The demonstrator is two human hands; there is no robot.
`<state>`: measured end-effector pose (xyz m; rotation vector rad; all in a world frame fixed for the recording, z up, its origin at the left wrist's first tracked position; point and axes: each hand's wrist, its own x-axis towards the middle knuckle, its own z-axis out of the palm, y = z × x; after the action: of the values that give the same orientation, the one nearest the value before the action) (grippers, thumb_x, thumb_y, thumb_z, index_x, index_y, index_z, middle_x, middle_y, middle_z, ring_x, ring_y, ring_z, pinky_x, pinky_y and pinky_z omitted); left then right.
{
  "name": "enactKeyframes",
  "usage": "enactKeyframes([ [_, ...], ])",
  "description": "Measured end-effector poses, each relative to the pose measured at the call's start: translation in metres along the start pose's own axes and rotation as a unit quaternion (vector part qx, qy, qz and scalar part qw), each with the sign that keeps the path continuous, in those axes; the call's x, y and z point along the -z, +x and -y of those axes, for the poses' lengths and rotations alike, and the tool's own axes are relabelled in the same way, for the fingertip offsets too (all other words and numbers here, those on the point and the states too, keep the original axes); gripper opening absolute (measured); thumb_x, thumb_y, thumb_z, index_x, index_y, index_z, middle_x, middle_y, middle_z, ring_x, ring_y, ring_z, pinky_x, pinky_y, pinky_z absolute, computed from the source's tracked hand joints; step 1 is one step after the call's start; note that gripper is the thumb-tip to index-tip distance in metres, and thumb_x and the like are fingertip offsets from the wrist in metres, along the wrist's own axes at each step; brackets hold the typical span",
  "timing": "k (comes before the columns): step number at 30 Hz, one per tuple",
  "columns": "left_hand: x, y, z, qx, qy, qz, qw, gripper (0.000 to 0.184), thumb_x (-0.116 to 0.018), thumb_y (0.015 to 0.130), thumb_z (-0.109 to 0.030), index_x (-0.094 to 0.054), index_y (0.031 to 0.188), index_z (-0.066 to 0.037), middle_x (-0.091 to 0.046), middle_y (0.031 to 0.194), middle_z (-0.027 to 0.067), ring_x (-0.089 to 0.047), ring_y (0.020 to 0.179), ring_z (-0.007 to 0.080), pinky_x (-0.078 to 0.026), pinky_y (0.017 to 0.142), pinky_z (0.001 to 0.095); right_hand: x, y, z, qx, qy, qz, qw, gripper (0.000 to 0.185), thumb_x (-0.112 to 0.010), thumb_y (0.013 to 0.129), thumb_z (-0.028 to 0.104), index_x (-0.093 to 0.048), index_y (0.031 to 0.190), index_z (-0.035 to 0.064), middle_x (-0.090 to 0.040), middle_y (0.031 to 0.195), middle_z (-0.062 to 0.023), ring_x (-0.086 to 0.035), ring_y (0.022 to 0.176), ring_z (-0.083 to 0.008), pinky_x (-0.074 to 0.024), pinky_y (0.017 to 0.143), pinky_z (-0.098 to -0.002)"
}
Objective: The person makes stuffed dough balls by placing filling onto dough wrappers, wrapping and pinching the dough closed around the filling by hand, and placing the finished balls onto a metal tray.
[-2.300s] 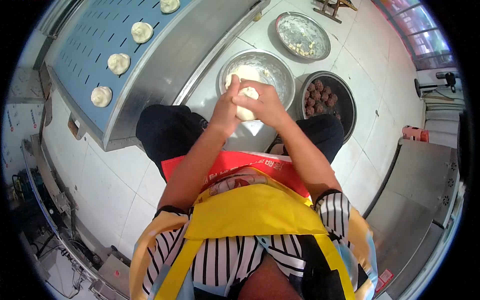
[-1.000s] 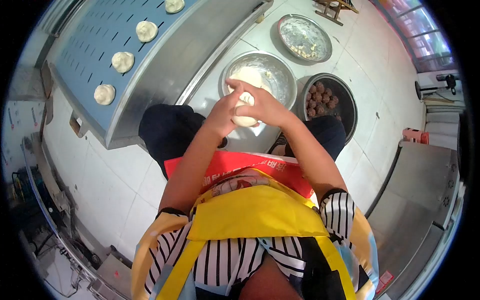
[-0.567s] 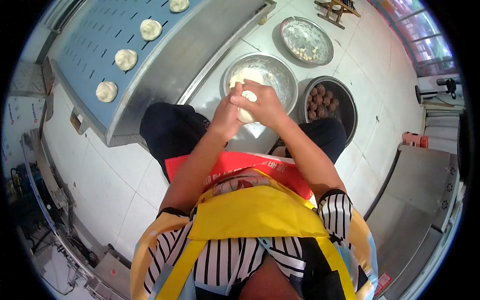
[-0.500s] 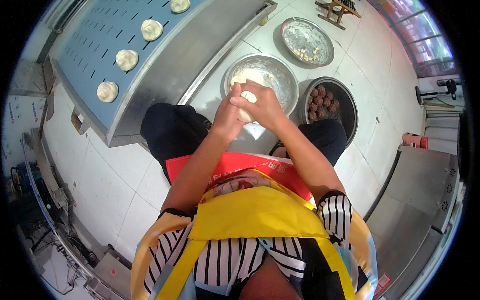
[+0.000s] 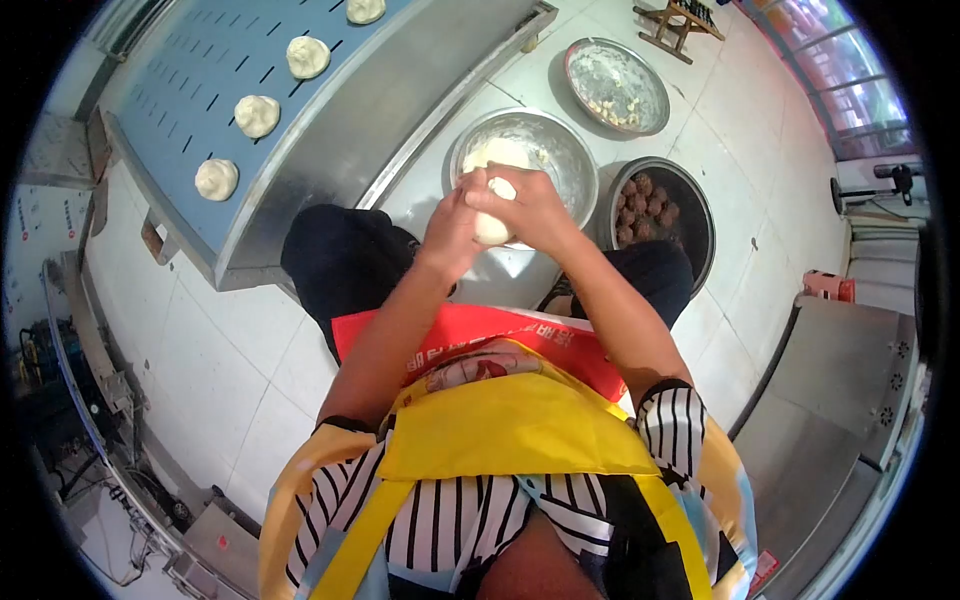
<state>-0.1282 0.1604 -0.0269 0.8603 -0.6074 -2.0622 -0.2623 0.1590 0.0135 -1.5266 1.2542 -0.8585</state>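
Output count, as I see it standing here: four dough mounds sit in a spaced row on the blue sheet at upper left, the topmost cut by the frame edge; these appear shaped and set down. One dough piece is in process at upper centre, enclosed by both hands: the left hand is cupped against its side, and the right hand is closed over it, thumb across the top. Whether it has a filling cannot be told. Stock appears to be left: a pale dough mass in the steel bowl just beyond the hands, and brown balls in the dark basin right of centre. Materials: the held piece is smooth and rounded, with a small pale knob showing near the thumb; the set-down mounds are matte, squat and slightly peaked. The brown balls are coarse and lumpy. The blue sheet bears short dark slit-like marks, within a bare-metal surround. The shallow round pan at upper right is coated with whitish smears and pale crumbs.
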Motion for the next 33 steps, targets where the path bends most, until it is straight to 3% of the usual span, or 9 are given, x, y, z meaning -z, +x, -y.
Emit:
enactKeyframes([
  [3, -0.007, -0.002, -0.001, -0.034, -0.015, -0.035, 0.999, 0.063, -0.050, 0.091, -0.052, -0.043, 0.125, 0.000, -0.052, 0.118, 0.0114, -0.057, 0.106, 0.0231, -0.053, 0.082, 0.0398, -0.005, 0.004, -0.002, 0.097, -0.032, -0.045, 0.994, 0.040, -0.070, 0.080, 0.029, -0.066, 0.107, 0.0000, -0.066, 0.097, -0.0104, -0.059, 0.086, -0.0126, -0.0492, 0.078, -0.0286],
  [9, -0.004, 0.002, 0.002, -0.011, -0.020, -0.012, 1.000, 0.055, -0.042, 0.095, -0.052, -0.043, 0.127, -0.007, -0.053, 0.120, 0.0106, -0.054, 0.111, 0.0245, -0.048, 0.088, 0.0468, -0.001, 0.004, -0.005, -0.005, -0.046, -0.007, 0.999, 0.041, -0.070, 0.080, 0.027, -0.064, 0.110, -0.0004, -0.066, 0.099, -0.0113, -0.061, 0.088, -0.0153, -0.0473, 0.084, -0.0298],
  [12, -0.008, 0.001, 0.011, -0.060, -0.037, -0.046, 0.996, 0.057, -0.043, 0.094, -0.053, -0.042, 0.128, -0.007, -0.053, 0.121, 0.0104, -0.054, 0.111, 0.0249, -0.047, 0.090, 0.0469, -0.002, 0.006, -0.008, 0.119, -0.020, -0.018, 0.993, 0.039, -0.069, 0.080, 0.028, -0.064, 0.107, -0.0009, -0.067, 0.094, -0.0112, -0.061, 0.086, -0.0153, -0.0479, 0.081, -0.0291],
  [16, -0.008, -0.010, -0.020, 0.106, 0.000, -0.013, 0.994, 0.057, -0.052, 0.091, -0.048, -0.041, 0.129, -0.007, -0.052, 0.119, 0.0115, -0.056, 0.108, 0.0261, -0.053, 0.083, 0.0471, 0.006, 0.003, -0.006, 0.031, -0.018, 0.045, 0.998, 0.039, -0.070, 0.080, 0.028, -0.065, 0.106, -0.0004, -0.067, 0.092, -0.0112, -0.061, 0.084, -0.0152, -0.0481, 0.079, -0.0288],
  [20, -0.005, 0.001, 0.004, -0.028, -0.029, -0.031, 0.999, 0.062, -0.048, 0.091, -0.054, -0.039, 0.130, -0.007, -0.052, 0.121, 0.0133, -0.057, 0.109, 0.0279, -0.054, 0.081, 0.0507, 0.000, 0.005, 0.000, 0.037, -0.035, -0.010, 0.999, 0.038, -0.069, 0.081, 0.030, -0.066, 0.103, -0.0007, -0.067, 0.085, -0.0109, -0.061, 0.078, -0.0143, -0.0489, 0.075, -0.0292],
  [22, 0.004, -0.003, -0.015, 0.073, 0.035, 0.017, 0.997, 0.063, -0.046, 0.091, -0.057, -0.039, 0.131, -0.008, -0.050, 0.123, 0.0131, -0.056, 0.110, 0.0278, -0.054, 0.080, 0.0507, 0.002, 0.004, -0.006, 0.082, 0.035, 0.030, 0.996, 0.037, -0.069, 0.081, 0.031, -0.067, 0.100, -0.0008, -0.066, 0.082, -0.0115, -0.061, 0.076, -0.0145, -0.0491, 0.073, -0.0295],
  [28, -0.010, -0.002, -0.006, 0.038, 0.010, -0.052, 0.998, 0.063, -0.039, 0.092, -0.060, -0.042, 0.128, -0.008, -0.055, 0.118, 0.0120, -0.060, 0.102, 0.0262, -0.055, 0.078, 0.0498, -0.003, 0.006, -0.012, -0.040, -0.049, -0.011, 0.998, 0.053, -0.074, 0.074, 0.036, -0.061, 0.112, 0.0017, -0.065, 0.099, -0.0157, -0.061, 0.086, -0.0290, -0.0478, 0.078, -0.0347],
  [31, -0.006, -0.001, -0.008, 0.033, 0.018, -0.060, 0.997, 0.064, -0.038, 0.092, -0.060, -0.044, 0.126, -0.007, -0.057, 0.114, 0.0129, -0.062, 0.100, 0.0251, -0.055, 0.078, 0.0469, -0.001, 0.011, -0.020, 0.232, -0.159, -0.059, 0.958, 0.061, -0.075, 0.072, 0.036, -0.056, 0.120, 0.0033, -0.060, 0.114, -0.0124, -0.058, 0.101, -0.0247, -0.0451, 0.088, -0.0367],
  [33, -0.004, 0.000, -0.007, -0.007, 0.067, -0.097, 0.993, 0.066, -0.034, 0.093, -0.062, -0.044, 0.125, -0.006, -0.058, 0.112, 0.0145, -0.062, 0.099, 0.0240, -0.054, 0.078, 0.0427, 0.004, 0.002, -0.006, 0.191, -0.258, -0.124, 0.939, 0.064, -0.075, 0.069, 0.044, -0.057, 0.116, 0.0038, -0.058, 0.114, -0.0127, -0.055, 0.105, -0.0292, -0.0428, 0.088, -0.0412],
])
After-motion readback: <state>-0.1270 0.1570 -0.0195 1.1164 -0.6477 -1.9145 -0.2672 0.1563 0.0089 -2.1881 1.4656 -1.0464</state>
